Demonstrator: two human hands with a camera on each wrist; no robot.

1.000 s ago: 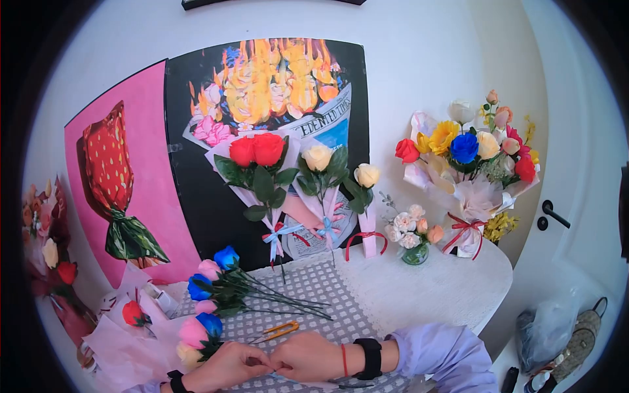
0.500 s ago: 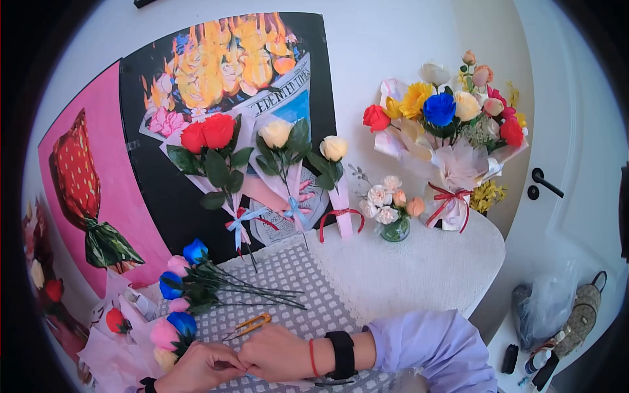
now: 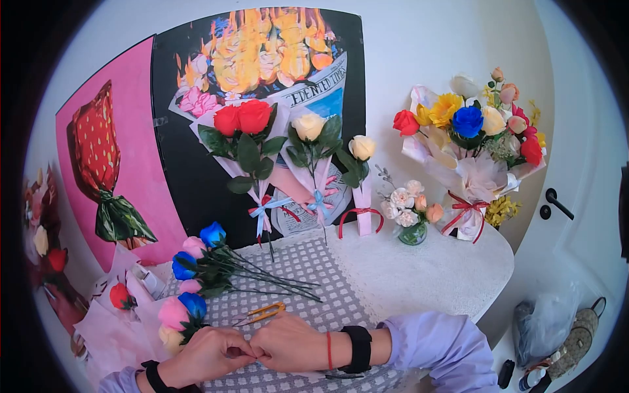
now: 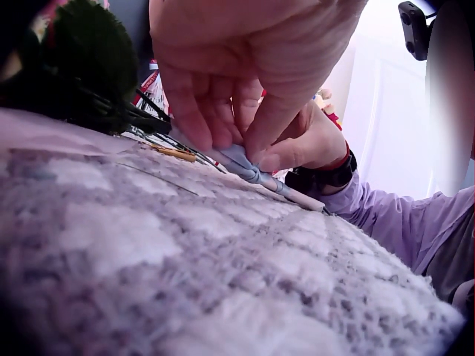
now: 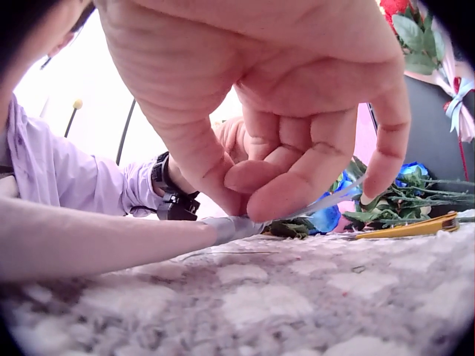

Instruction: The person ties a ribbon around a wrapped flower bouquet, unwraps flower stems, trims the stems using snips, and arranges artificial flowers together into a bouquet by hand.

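My left hand (image 3: 213, 354) and right hand (image 3: 291, 344) meet low in the head view, fingertips together over the table. Between them is a light blue ribbon (image 4: 241, 165), knotted around the narrow paper-wrapped end (image 5: 96, 241) of a bouquet. Thumb and fingers of the left hand pinch the ribbon at the knot. From the other side the right hand pinches it too, a loose ribbon strand passing by its fingers in the right wrist view. Pink, blue and cream roses (image 3: 173, 313) of a bouquet lie beside the left hand, in pale pink paper (image 3: 111, 337).
Yellow-handled snips (image 3: 265, 312) lie just beyond the hands on the grey-and-white cloth (image 3: 341, 295). Behind them are loose blue and pink roses (image 3: 213, 234). Wrapped roses (image 3: 246, 121) stand at the back, with a small glass vase (image 3: 413, 234) and a large bouquet (image 3: 468, 131) to the right.
The head view swings left-right and tilts, shifting the whole scene. Both hands stay together at the ribbon, with only small finger movements.
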